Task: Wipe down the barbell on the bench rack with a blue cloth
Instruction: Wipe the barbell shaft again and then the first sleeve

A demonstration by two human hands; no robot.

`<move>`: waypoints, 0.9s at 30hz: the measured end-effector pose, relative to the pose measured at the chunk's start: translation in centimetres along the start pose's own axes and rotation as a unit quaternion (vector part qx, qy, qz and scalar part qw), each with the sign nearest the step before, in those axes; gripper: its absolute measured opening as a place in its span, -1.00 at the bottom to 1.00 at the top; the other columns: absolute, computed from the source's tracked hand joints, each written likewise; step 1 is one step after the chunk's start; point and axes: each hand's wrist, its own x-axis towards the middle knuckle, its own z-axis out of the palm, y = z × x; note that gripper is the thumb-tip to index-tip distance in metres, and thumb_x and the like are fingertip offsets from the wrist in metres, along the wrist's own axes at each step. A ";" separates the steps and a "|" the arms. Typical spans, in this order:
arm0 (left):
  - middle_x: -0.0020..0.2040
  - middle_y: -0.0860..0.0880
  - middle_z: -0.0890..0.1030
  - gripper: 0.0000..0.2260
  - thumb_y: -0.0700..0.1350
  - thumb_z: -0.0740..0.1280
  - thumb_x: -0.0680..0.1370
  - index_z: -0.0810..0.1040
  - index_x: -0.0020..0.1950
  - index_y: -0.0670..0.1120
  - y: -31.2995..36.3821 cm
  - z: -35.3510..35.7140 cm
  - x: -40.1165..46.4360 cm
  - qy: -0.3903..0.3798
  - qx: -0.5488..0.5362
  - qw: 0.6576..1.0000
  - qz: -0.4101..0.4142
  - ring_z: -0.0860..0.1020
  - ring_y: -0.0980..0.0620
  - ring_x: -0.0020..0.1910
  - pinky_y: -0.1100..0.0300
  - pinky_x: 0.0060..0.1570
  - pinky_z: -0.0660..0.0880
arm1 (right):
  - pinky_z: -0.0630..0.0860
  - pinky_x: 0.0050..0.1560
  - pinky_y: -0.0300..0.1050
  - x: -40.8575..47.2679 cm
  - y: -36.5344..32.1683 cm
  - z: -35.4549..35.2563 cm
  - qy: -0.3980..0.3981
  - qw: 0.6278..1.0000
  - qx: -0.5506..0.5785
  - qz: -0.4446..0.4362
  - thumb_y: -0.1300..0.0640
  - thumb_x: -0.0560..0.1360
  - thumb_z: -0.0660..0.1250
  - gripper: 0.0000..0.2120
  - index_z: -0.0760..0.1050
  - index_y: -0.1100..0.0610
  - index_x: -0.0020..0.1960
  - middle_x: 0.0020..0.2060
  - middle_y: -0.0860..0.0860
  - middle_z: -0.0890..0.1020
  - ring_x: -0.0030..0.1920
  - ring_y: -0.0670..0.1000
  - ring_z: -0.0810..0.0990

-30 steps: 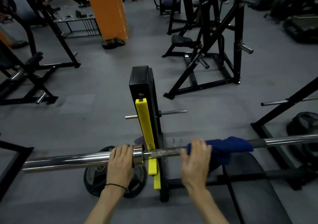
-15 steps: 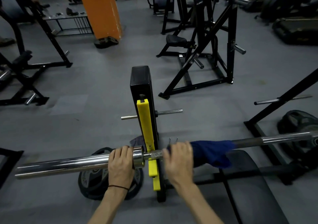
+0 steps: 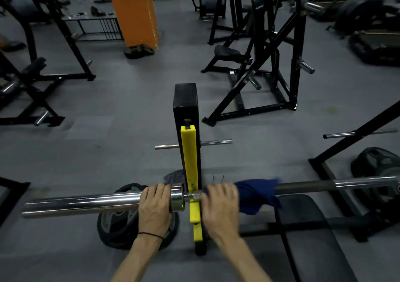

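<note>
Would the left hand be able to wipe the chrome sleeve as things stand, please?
Probably not yet: the left hand grips the sleeve bare, while the blue cloth is beyond the yellow upright, under the right hand.

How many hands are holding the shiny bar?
2. The left hand grips the barbell sleeve just left of the yellow rack upright. The right hand holds the blue cloth around the bar just right of it.

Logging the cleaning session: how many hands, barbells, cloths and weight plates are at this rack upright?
Hands: 2, left hand and right hand
Barbell: 1
Blue cloth: 1
Weight plate on the floor: 1
Total: 5
</note>
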 end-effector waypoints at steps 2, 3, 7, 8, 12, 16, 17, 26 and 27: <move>-0.06 -0.15 0.55 -0.55 -0.44 0.41 0.25 0.55 0.11 -0.20 -0.3 -0.1 0.0 -0.008 0.001 1.000 0.014 0.51 -0.19 -0.10 -0.07 0.04 0.49 | 0.33 0.33 0.03 0.2 -0.8 0.6 -0.031 0.996 0.008 -0.087 -0.05 0.66 0.12 -0.72 0.56 0.04 0.11 -0.04 -0.05 0.59 0.02 0.05 0.52; -0.05 -0.15 0.56 -0.54 -0.44 0.42 0.25 0.55 0.12 -0.20 -0.5 -0.2 -0.1 -0.014 0.000 1.000 0.021 0.51 -0.19 -0.10 -0.08 0.03 0.51 | 0.35 0.28 0.00 0.6 0.4 0.2 -0.041 0.992 -0.004 -0.123 -0.05 0.67 0.11 -0.70 0.57 0.04 0.15 -0.03 -0.06 0.59 0.00 0.04 0.53; -0.02 -0.15 0.57 -0.49 -0.43 0.45 0.24 0.53 0.16 -0.19 -1.0 -0.3 0.0 -0.029 -0.006 0.999 0.037 0.51 -0.18 -0.09 -0.09 0.03 0.55 | 0.41 0.12 0.05 1.8 9.9 -3.4 -0.031 0.991 -0.059 -0.115 -0.06 0.71 0.01 -0.60 0.58 0.07 0.03 -0.12 -0.02 0.56 -0.10 0.12 0.54; -0.02 -0.14 0.57 -0.50 -0.42 0.45 0.24 0.54 0.16 -0.19 -0.9 -0.4 0.0 -0.034 -0.007 0.999 0.034 0.51 -0.18 -0.08 -0.08 0.03 0.55 | 0.42 0.17 0.09 1.8 11.9 -4.4 -0.016 0.995 -0.071 -0.071 -0.06 0.71 0.00 -0.58 0.59 0.08 0.02 -0.12 -0.01 0.56 -0.09 0.14 0.54; -0.06 -0.11 0.56 -0.58 -0.40 0.41 0.26 0.59 0.10 -0.17 -0.3 -0.8 0.1 -0.037 -0.002 0.999 0.022 0.50 -0.15 -0.11 -0.04 0.01 0.51 | 0.26 0.46 0.23 1.1 9.6 -3.6 0.035 0.994 -0.073 0.080 -0.08 0.64 0.12 -0.63 0.60 0.13 -0.01 -0.06 0.08 0.60 0.08 0.21 0.54; -0.06 -0.11 0.56 -0.56 -0.37 0.42 0.26 0.57 0.12 -0.17 -0.4 -1.2 0.3 -0.056 -0.009 0.998 0.021 0.51 -0.15 -0.11 -0.05 0.02 0.55 | 0.18 0.51 0.14 0.0 -0.1 0.3 -0.059 0.998 0.012 0.000 -0.21 0.65 0.11 -0.56 0.59 0.09 0.15 0.05 0.00 0.61 0.18 0.09 0.52; -0.06 -0.11 0.56 -0.56 -0.36 0.43 0.26 0.57 0.13 -0.17 -0.6 -1.3 0.3 -0.059 -0.009 0.998 0.032 0.52 -0.15 -0.11 -0.05 0.01 0.56 | 0.16 0.52 0.09 -0.4 -1.2 0.8 -0.078 0.997 0.009 -0.027 -0.24 0.65 0.10 -0.52 0.59 0.08 0.22 0.09 -0.03 0.62 0.21 0.05 0.52; 0.12 -0.05 0.63 -0.44 0.18 0.27 0.52 0.45 0.42 -0.14 -4.7 -2.6 0.4 -0.131 -0.045 0.979 0.148 0.62 -0.06 0.04 0.03 0.15 0.59 | 0.30 0.42 0.04 0.9 6.1 -2.0 -0.055 0.987 -0.065 -0.135 -0.16 0.65 0.14 -0.59 0.54 0.05 0.32 0.10 -0.05 0.62 0.10 0.05 0.57; 0.19 -0.07 0.63 -0.43 0.22 0.19 0.58 0.48 0.43 -0.15 -5.5 -2.6 0.2 -0.132 -0.042 0.980 0.143 0.62 -0.07 0.12 0.01 0.22 0.55 | 0.30 0.41 0.06 0.9 5.9 -1.8 -0.040 0.987 -0.067 -0.140 -0.12 0.65 0.13 -0.60 0.57 0.05 0.30 0.10 -0.03 0.63 0.09 0.07 0.59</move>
